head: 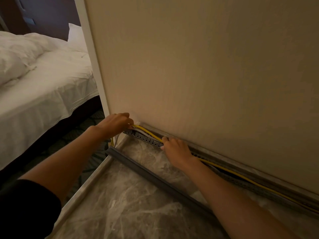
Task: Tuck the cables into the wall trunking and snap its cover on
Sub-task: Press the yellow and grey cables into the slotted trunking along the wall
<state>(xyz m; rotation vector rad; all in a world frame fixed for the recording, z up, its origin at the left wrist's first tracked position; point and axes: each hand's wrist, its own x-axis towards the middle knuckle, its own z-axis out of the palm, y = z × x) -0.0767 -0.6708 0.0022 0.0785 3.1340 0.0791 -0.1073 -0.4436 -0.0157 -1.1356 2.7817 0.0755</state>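
The left hand (115,123) is curled round the cables (140,129) where they leave the near end of the trunking (146,139); its fingertips are hidden behind its own knuckles, so how many cables it holds is hard to make out. The right hand (176,149) grips the trunking's slotted front wall, fingers hooked over the top and thumb on the outside; whether those fingers also press the yellow cable (151,134) cannot be told. Past the right wrist the trunking runs on in shadow under the forearm and is cut off at the frame's edge, the yellow cable lying along it

Just below both hands the cover (155,176), a long grey strip, lies loose on the marble floor (129,204), apart from the trunking and partly hidden under the right forearm. Above the hands rises the plain wall (189,66). Beyond the left arm, which ends in a black sleeve (25,207), stands a bed (43,75) with white sheets

Between the two hands the yellow cable sits inside the open trunking at the wall's foot
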